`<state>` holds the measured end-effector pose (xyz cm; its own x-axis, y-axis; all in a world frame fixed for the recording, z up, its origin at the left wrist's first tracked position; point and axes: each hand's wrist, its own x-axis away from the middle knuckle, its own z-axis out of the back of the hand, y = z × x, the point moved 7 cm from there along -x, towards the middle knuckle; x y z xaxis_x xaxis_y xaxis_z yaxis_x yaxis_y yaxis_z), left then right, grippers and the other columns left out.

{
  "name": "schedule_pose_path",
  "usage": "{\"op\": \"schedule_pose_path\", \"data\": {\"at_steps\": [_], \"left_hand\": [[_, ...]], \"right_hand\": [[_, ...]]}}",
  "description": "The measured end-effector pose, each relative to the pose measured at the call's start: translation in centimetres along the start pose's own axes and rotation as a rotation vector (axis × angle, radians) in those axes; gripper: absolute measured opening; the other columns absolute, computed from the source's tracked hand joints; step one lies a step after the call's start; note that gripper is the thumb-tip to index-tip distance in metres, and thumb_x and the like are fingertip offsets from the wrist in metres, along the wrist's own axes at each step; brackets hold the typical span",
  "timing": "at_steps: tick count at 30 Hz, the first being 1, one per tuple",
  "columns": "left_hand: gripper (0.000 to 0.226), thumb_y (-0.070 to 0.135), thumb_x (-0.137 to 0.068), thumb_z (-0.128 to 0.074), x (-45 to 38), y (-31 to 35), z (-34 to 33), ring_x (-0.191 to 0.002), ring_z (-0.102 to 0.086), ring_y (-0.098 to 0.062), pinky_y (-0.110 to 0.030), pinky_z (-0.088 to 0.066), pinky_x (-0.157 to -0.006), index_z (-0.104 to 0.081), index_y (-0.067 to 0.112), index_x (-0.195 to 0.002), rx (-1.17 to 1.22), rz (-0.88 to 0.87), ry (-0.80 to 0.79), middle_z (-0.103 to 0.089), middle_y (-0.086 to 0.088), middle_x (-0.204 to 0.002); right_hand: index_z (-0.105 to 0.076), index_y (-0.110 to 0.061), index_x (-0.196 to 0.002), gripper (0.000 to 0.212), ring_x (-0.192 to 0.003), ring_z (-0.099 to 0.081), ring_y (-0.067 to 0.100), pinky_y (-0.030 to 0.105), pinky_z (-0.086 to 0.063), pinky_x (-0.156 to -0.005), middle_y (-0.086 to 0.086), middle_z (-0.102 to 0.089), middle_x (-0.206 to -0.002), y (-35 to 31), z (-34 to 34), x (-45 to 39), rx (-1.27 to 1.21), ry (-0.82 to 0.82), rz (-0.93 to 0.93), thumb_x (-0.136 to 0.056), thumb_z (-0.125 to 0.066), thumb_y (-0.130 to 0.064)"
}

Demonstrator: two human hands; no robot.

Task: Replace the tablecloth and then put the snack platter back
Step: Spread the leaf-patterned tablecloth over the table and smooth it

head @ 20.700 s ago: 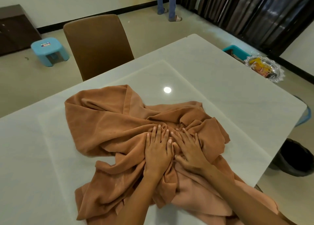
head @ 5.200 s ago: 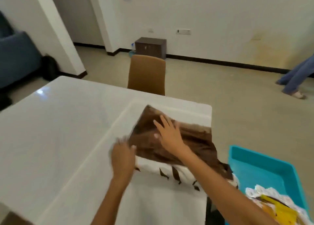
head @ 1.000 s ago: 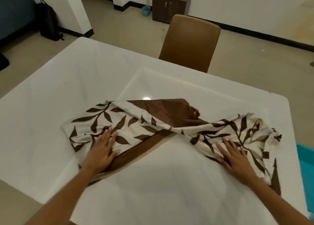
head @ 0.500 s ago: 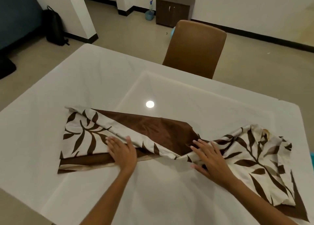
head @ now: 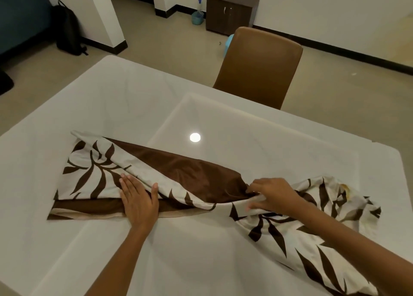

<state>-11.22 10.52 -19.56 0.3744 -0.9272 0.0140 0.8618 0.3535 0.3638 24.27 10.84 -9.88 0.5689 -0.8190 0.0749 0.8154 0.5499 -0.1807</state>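
The left hand [head: 139,203] lies flat, fingers spread, pressing the cloth [head: 178,179] down on the table [head: 134,107]. The right hand [head: 271,196] has curled its fingers and now pinches a folded edge of the cloth at the twist near its middle; half a second ago it lay open on the fabric. So the work has gone from smoothing to gripping, likely to lift and open the next fold.

The cloth lies as a long, partly folded band across the near half of the table, its leaf print toward both ends and plain brown between the hands. Most of the table beyond the cloth is bare, so spreading is far from done. A chair [head: 257,67] stands past the far edge. The snack platter is not in view.
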Motion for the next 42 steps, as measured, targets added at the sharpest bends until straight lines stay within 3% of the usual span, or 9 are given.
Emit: {"op": "schedule_pose_path", "data": {"at_steps": [3,8,13,15,17,22,31,38,42], "left_hand": [[0.093,0.067,-0.089,-0.010,0.1,0.2,0.3,-0.144,-0.003,-0.035,-0.048,-0.011,-0.117,-0.001,-0.006,-0.147,-0.003,-0.001,-0.002,-0.004,-0.026,-0.155],[0.103,0.076,-0.084,-0.007,0.3,0.5,0.5,-0.145,0.001,-0.034,-0.046,-0.008,-0.117,0.004,-0.005,-0.147,-0.003,-0.018,-0.022,0.002,-0.025,-0.155],[0.107,0.079,-0.081,-0.012,-0.7,0.6,0.6,-0.145,0.004,-0.031,-0.039,0.004,-0.118,0.007,-0.004,-0.147,-0.073,-0.170,-0.091,0.004,-0.023,-0.156],[0.108,0.079,-0.081,-0.015,-2.2,0.2,0.8,-0.145,0.002,-0.031,-0.035,0.010,-0.117,0.006,-0.003,-0.147,-0.140,-0.271,-0.125,0.004,-0.022,-0.156],[0.107,0.080,-0.081,-0.013,-4.6,-0.8,1.2,-0.145,-0.002,-0.032,-0.034,0.011,-0.116,0.006,-0.002,-0.148,-0.192,-0.347,-0.155,0.002,-0.021,-0.156],[0.105,0.080,-0.081,-0.011,-7.5,-0.3,4.1,-0.145,-0.003,-0.033,-0.037,0.012,-0.115,0.003,0.000,-0.148,-0.166,-0.282,-0.055,-0.001,-0.021,-0.156],[0.084,0.069,-0.089,-0.007,-0.4,9.3,-2.3,-0.145,-0.008,-0.026,-0.047,-0.015,-0.115,-0.020,0.013,-0.150,-0.033,-0.343,-0.183,-0.011,-0.011,-0.158],[0.068,0.061,-0.094,-0.015,-1.9,5.8,-1.1,-0.146,-0.002,-0.017,-0.039,-0.006,-0.117,-0.010,0.025,-0.152,-0.118,-0.756,-0.253,-0.003,0.000,-0.160],[0.069,0.061,-0.094,-0.012,-1.8,5.1,-0.8,-0.146,-0.003,-0.018,-0.037,-0.004,-0.118,-0.011,0.023,-0.152,-0.159,-0.740,-0.267,-0.002,-0.002,-0.160]], "right_hand": [[-0.068,-0.028,-0.085,0.020,-0.064,-0.063,0.011,0.011,-0.029,-0.048,-0.012,-0.066,-0.076,-0.5,-1.3,0.9,-0.065,-0.015,0.014,-0.074,-0.068,-0.045],[-0.075,-0.021,-0.091,0.017,-0.078,-0.064,0.005,0.025,-0.049,-0.076,-0.011,-0.072,-0.087,3.5,1.0,-2.1,-0.375,-0.183,-0.249,-0.081,-0.070,-0.035],[-0.071,-0.017,-0.104,0.019,-0.099,-0.063,0.025,0.038,-0.047,-0.088,0.007,-0.070,-0.108,14.2,4.9,-3.9,-0.353,0.369,-0.815,-0.089,-0.061,-0.020],[-0.052,-0.015,-0.131,0.037,-0.126,-0.045,0.030,0.046,-0.032,-0.105,0.012,-0.052,-0.136,14.5,3.7,-3.8,-0.240,0.345,-0.935,-0.095,-0.051,-0.025],[-0.033,-0.016,-0.144,0.052,-0.140,-0.024,0.030,0.054,-0.014,-0.111,0.013,-0.030,-0.151,12.4,1.2,-3.0,-0.189,0.250,-0.920,-0.098,-0.039,-0.040],[-0.015,-0.027,-0.148,0.063,-0.145,0.000,0.023,0.053,-0.003,-0.113,0.004,-0.004,-0.158,3.8,-5.3,4.6,-0.128,0.231,-0.804,-0.093,-0.010,-0.057],[-0.019,-0.026,-0.149,0.066,-0.146,-0.006,0.023,0.054,-0.016,-0.112,0.004,-0.007,-0.159,1.8,-9.3,11.5,0.010,0.032,-0.640,-0.093,-0.020,-0.062],[-0.013,-0.023,-0.150,0.077,-0.145,-0.008,0.024,0.047,-0.011,-0.113,0.003,-0.003,-0.159,1.2,-9.4,16.7,0.014,-0.060,-0.452,-0.090,-0.026,-0.069],[-0.019,-0.019,-0.149,0.099,-0.145,-0.009,0.027,0.050,-0.013,-0.111,0.009,-0.009,-0.158,-0.9,-9.8,17.3,0.015,-0.083,-0.436,-0.076,-0.039,-0.082]]}}
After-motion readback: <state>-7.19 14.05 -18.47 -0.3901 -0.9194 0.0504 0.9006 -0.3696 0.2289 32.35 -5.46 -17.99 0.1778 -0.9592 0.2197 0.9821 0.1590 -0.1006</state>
